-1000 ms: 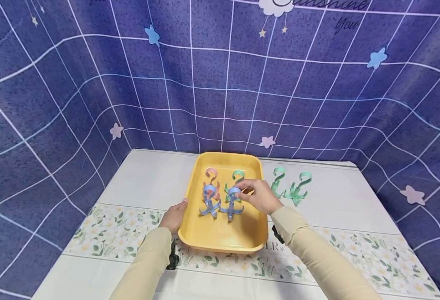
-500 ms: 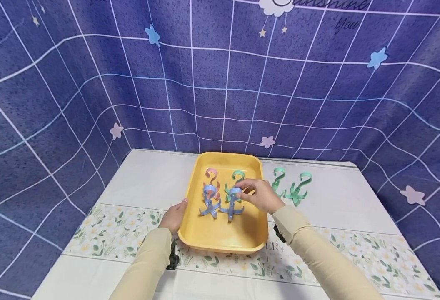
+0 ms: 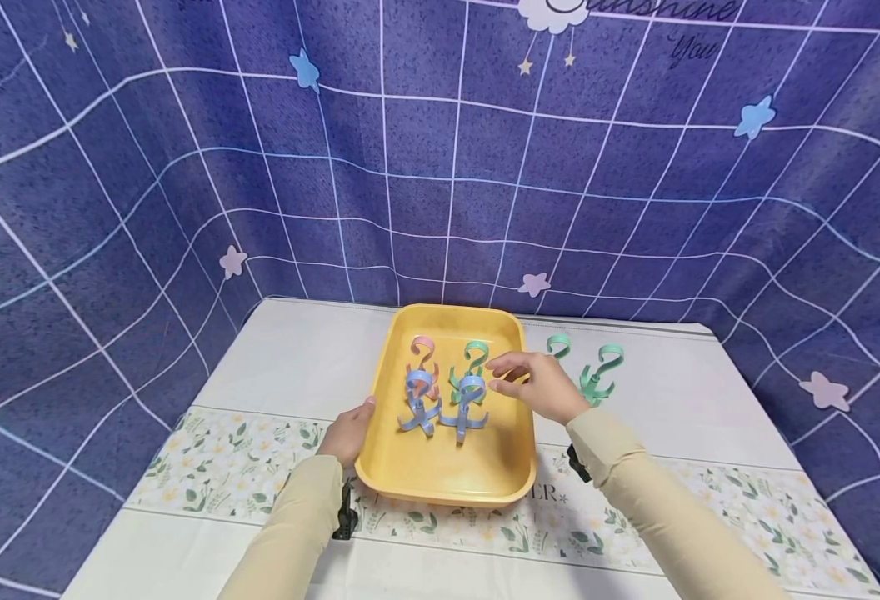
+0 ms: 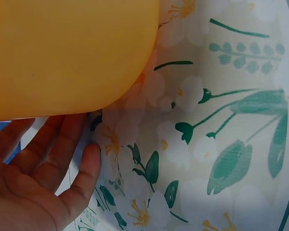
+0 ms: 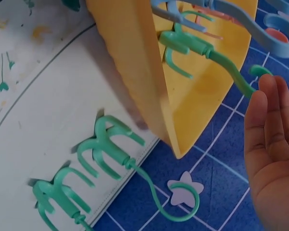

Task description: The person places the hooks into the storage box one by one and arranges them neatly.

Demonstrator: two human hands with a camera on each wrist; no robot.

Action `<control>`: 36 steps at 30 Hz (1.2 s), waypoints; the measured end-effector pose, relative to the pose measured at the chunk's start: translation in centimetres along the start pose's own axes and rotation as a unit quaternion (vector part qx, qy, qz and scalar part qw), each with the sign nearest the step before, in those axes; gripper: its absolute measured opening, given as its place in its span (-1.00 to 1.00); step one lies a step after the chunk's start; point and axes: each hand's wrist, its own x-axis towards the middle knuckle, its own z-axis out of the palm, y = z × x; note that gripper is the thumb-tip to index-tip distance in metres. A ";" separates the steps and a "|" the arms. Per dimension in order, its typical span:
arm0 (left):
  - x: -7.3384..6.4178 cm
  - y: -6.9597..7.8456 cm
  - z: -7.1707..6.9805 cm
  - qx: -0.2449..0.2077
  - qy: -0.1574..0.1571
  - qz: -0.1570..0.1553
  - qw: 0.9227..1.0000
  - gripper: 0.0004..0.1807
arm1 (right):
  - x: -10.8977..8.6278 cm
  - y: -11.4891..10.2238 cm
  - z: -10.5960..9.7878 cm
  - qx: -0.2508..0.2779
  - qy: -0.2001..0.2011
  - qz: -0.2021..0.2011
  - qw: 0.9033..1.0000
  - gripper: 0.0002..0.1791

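In the head view a yellow tray (image 3: 447, 471) holds two blue rotating claw hooks (image 3: 462, 421), a pink claw hook (image 3: 423, 346) and a green claw hook (image 3: 476, 352), all standing with their curved tops up. My right hand (image 3: 543, 387) hovers over the tray's right side, thumb and fingers apart, with nothing between them. It is just right of the nearer blue hook and the green one. Against the tray's left wall lies my left hand (image 3: 347, 433); in the left wrist view its fingers (image 4: 53, 154) reach up to the tray's underside, extended.
Two more green claw hooks (image 3: 597, 379) stand on the white tablecloth (image 3: 657, 375) right of the tray, the left one partly hidden by my right hand. A floral band (image 3: 237, 458) crosses the cloth. Behind rises a blue curtain (image 3: 447, 208) with a grid and stars.
My right hand has let go of the right blue hook and drawn off to the right. That hook stays standing in the tray. My left hand has kept its place.
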 end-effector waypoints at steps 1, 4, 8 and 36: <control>0.0 0.0 0.0 0.000 0.000 0.000 1.000 -0.23 | 0.0 0.1 -0.2 -0.001 0.004 0.000 1.000 -0.76; 0.0 -0.1 0.0 -0.001 -0.001 0.000 1.000 -0.23 | -0.2 0.2 -0.7 -0.003 0.014 0.002 1.000 -0.76; 0.0 -0.1 -0.1 -0.004 -0.003 0.000 1.000 -0.23 | -0.4 0.5 -1.5 0.000 0.024 0.006 1.000 -0.75; -0.5 0.3 -0.1 -0.025 -0.002 -0.013 1.000 -0.23 | -2.9 4.4 -7.7 -0.072 0.095 0.031 0.992 -0.71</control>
